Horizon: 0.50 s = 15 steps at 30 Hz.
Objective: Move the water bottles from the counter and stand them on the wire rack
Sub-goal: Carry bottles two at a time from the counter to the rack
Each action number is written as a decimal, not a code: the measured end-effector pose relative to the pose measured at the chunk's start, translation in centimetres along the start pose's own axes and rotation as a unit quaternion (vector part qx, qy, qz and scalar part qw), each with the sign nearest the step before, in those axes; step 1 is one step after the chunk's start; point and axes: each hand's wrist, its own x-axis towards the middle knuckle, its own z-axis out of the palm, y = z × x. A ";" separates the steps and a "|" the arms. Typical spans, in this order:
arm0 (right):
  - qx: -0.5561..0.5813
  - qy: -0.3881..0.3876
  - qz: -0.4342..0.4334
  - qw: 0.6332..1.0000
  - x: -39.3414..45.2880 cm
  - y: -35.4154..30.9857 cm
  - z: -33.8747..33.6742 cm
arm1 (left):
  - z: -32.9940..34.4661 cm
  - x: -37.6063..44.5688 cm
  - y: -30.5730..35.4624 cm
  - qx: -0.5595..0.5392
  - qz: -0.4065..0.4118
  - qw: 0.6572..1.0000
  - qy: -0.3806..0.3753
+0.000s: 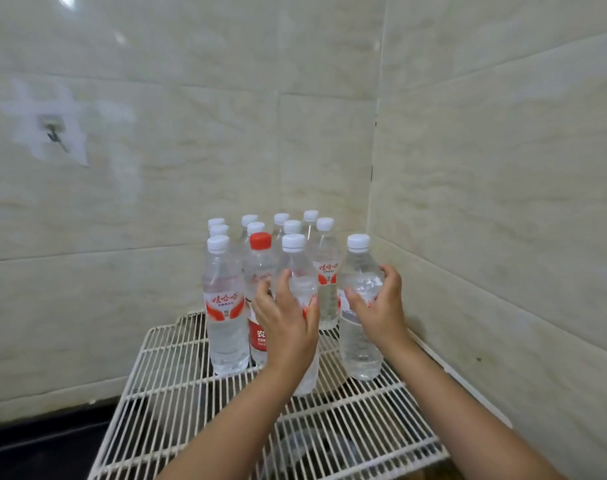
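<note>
You have twelve bottles standing upright on the rack (177, 372), which sits in the tiled corner: eleven with white caps and one with a red cap (260, 241). They cluster at the far end of the rack, roughly in rows; the near half of the wire is bare. In the near row, from left to right, stand a white-capped bottle with a red label (226, 327), the red-capped one, the bottle in your left hand (295, 271) and the bottle in your right hand (359, 317), which stands a little apart on the right. Your left hand (288, 320) wraps its bottle at label height from the near side, thumb on the right flank, fingers (260, 289) curled loosely round the left, touching or almost touching the red-capped bottle beside it. Your right hand (378, 306) grips its bottle at mid-body from the right, thumb across the near face and fingers hooked round the far side near the shoulder. Both bottles rest with their bases on the wire. Both grasps look half closed rather than clenched; how firmly they press cannot be told. Under the rack something dark shows, too blurred to name.
</note>
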 end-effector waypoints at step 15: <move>-0.062 -0.074 -0.043 0.994 4.6 -1.9 -5.0 | -2.5 3.3 0.9 0.030 0.036 0.998 -0.031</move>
